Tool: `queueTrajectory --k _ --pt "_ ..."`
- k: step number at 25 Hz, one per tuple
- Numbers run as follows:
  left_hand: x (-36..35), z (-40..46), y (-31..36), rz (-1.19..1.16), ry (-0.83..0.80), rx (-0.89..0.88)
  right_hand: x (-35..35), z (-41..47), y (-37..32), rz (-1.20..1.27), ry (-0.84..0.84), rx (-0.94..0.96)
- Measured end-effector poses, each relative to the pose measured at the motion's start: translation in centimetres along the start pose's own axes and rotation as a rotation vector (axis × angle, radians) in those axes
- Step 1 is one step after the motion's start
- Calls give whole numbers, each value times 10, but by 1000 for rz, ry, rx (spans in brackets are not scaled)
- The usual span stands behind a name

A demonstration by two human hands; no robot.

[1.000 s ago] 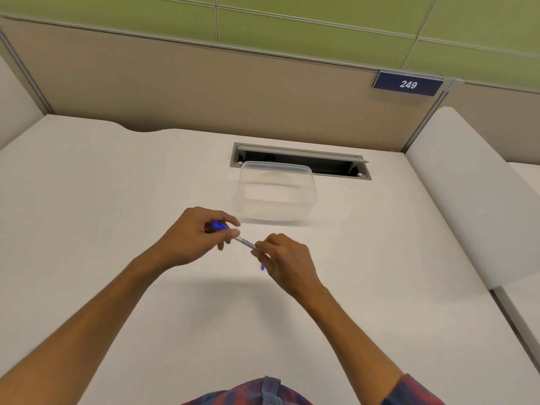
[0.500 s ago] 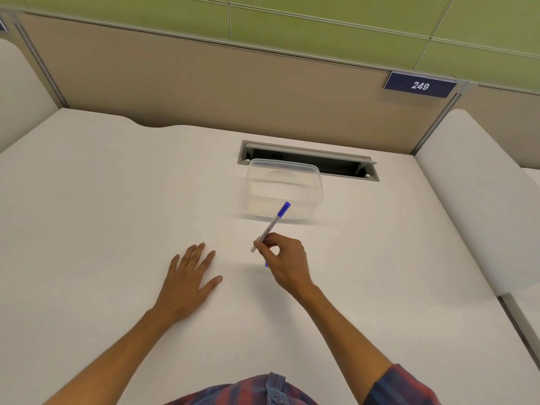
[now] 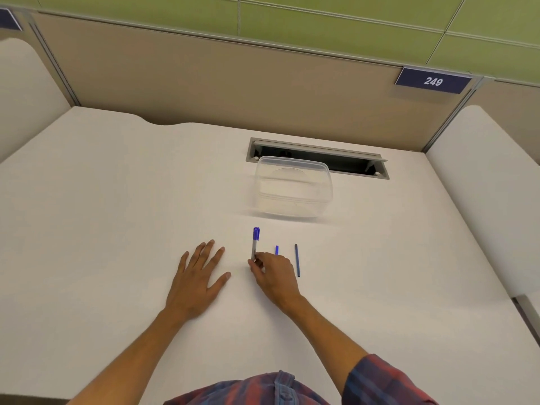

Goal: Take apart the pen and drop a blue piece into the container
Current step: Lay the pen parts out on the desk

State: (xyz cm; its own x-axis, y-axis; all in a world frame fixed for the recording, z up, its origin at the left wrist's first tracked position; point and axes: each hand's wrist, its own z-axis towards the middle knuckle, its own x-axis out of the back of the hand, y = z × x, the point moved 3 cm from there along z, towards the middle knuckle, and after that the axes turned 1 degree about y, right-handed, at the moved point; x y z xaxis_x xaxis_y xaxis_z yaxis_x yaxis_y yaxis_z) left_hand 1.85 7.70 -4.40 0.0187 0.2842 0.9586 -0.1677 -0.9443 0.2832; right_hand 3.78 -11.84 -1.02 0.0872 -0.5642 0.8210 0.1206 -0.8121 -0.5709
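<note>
The pen barrel [image 3: 255, 243], clear with a blue end cap pointing away from me, lies on the white desk with my right hand [image 3: 273, 274] pinching its near end. A small blue piece [image 3: 276, 250] pokes out just beyond my right knuckles. A thin dark blue ink tube [image 3: 297, 260] lies on the desk to the right of that hand. My left hand [image 3: 198, 277] rests flat on the desk, fingers spread, holding nothing. The clear plastic container [image 3: 293, 190] stands beyond the pen parts; nothing is visible inside it.
A grey cable slot [image 3: 318, 157] is cut into the desk behind the container. Beige partition walls close the back and both sides. A sign reading 249 [image 3: 433, 80] hangs at the upper right.
My left hand let go of the pen and went flat on the desk. My right hand lowered the barrel from tilted in the air down to the desk. The ink tube now lies in view.
</note>
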Motion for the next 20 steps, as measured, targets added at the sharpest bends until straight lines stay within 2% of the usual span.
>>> queueTrajectory --k 10,20 --pt "-1 0 0 -25 26 -6 8 4 4 -19 3 -3" --pt "-1 0 -1 -35 34 -8 58 13 -7 33 143 28"
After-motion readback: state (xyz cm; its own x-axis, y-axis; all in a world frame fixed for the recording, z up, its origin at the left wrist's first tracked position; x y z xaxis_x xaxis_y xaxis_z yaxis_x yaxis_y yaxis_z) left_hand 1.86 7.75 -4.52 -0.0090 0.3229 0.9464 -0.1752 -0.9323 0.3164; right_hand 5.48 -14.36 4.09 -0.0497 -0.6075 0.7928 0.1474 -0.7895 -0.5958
